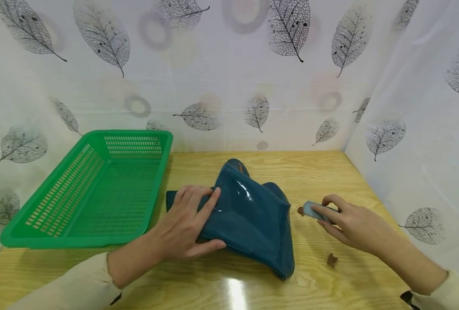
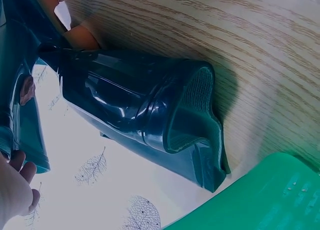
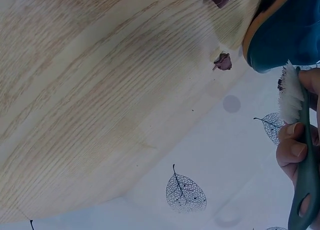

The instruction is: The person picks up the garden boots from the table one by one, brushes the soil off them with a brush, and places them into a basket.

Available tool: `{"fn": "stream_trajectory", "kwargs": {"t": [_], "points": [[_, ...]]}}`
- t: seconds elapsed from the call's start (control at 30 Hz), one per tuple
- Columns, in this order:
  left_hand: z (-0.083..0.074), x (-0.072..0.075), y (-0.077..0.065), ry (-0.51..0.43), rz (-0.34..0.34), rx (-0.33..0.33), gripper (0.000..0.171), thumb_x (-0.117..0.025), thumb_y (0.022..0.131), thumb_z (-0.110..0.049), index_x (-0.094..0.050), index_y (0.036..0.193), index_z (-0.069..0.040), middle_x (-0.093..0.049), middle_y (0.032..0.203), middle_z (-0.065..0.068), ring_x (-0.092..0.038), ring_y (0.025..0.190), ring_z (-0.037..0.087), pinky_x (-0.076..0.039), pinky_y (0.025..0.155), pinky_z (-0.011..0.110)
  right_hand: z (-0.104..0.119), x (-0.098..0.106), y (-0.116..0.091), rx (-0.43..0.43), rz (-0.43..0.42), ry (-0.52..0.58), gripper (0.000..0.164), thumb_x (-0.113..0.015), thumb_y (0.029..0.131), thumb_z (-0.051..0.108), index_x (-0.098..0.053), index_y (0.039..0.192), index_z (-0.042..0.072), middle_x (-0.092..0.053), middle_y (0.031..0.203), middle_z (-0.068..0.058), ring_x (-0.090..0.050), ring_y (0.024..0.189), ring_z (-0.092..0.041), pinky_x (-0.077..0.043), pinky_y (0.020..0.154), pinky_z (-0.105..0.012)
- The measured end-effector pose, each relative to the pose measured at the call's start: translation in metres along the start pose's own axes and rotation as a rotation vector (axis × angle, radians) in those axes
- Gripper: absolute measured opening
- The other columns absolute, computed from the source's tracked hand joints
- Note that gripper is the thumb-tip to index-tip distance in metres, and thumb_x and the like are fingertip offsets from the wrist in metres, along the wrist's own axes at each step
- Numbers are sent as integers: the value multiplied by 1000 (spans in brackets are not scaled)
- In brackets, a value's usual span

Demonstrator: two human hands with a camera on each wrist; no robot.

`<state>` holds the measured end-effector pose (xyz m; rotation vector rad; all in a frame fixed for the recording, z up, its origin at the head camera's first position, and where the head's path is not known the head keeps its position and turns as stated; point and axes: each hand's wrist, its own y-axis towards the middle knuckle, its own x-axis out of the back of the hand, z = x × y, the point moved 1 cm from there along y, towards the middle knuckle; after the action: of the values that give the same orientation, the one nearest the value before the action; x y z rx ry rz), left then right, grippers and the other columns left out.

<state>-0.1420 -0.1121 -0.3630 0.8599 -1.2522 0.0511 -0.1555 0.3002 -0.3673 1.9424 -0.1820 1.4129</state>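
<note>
A dark teal rubber boot point(image 1: 249, 215) lies tilted across the middle of the table, its shaft under my left hand point(image 1: 188, 221). The fingers lie over the shaft and the thumb is on the near side; in the left wrist view the fingertips curl at the boot's edge. A brown patch point(image 2: 27, 90) marks this boot. Its partly hidden mate, a second boot point(image 2: 125, 98), lies behind, opening toward the basket. Right of the boots, my right hand point(image 1: 353, 224) grips a scrubbing brush point(image 3: 305, 165) by its grey-green handle. Dark specks cling to its white bristles point(image 3: 290, 95).
A green plastic basket point(image 1: 157, 189) stands at the left. One brown clump point(image 1: 301, 211) lies by the brush tip, another clump point(image 1: 332, 260) nearer the front. Leaf-printed white sheeting point(image 1: 221, 77) rises behind the wooden table point(image 1: 318, 172) and along its sides.
</note>
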Motion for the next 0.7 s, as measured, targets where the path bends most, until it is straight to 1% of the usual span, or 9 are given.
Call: {"fn": "stream_trajectory", "kwargs": {"t": [0.1,0.2,0.27,0.33,0.4,0.47,0.53,0.63,0.7], "points": [[0,0,-1,-8,-1,1,98,-35,94,-75,-40,149,6,-48,132,20,-44,119,33,-30,103,52,1,0,3,4,-7,11,55,-31,108,44,-73,112,10,-58,99,-5,-41,58,4,-31,45,-11],[0,1,-1,-37,5,17,98,-34,93,-75,-38,150,5,-47,133,20,-44,120,33,-29,103,52,2,-1,6,8,-27,29,53,-33,108,43,-72,114,9,-58,100,-5,-42,58,3,-32,46,-11],[-1,2,-1,-60,16,43,98,-34,93,-75,-37,151,5,-47,135,20,-44,122,32,-29,104,53,3,-2,9,8,-43,38,51,-34,108,43,-72,115,9,-58,101,-5,-42,58,2,-32,46,-12],[-2,5,-1,-120,39,94,96,-37,94,-74,-36,152,3,-45,138,19,-43,125,31,-29,105,54,4,-3,12,8,-53,44,50,-36,108,43,-72,116,9,-58,102,-6,-44,58,1,-34,47,-13],[-4,9,0,-224,84,184,92,-44,94,-71,-33,154,-1,-43,142,17,-40,129,31,-30,105,56,5,-4,16,8,-60,44,49,-37,108,43,-72,116,9,-58,102,-6,-45,58,-1,-35,48,-13],[-6,13,2,-359,131,312,86,-52,94,-64,-33,156,-7,-41,145,13,-39,132,31,-33,105,58,5,-5,19,12,-68,48,49,-37,108,42,-72,116,9,-59,102,-7,-46,58,-1,-35,48,-13],[-8,16,6,-490,160,454,81,-59,94,-57,-32,157,-13,-40,148,10,-39,136,31,-36,106,60,6,-6,20,12,-70,48,49,-37,108,42,-72,116,9,-59,102,-7,-46,59,-2,-35,47,-13],[-10,19,16,-637,186,652,77,-61,96,-49,-30,157,-14,-43,149,9,-43,137,30,-39,108,58,6,-8,21,9,-72,55,49,-37,108,43,-72,116,9,-59,102,-7,-45,59,-2,-34,47,-12],[-9,18,24,-699,199,770,76,-60,98,-45,-29,157,-11,-44,151,12,-45,138,31,-39,110,56,6,-8,21,2,-68,56,49,-37,107,43,-72,116,9,-59,102,-6,-45,59,-1,-34,47,-12]]}}
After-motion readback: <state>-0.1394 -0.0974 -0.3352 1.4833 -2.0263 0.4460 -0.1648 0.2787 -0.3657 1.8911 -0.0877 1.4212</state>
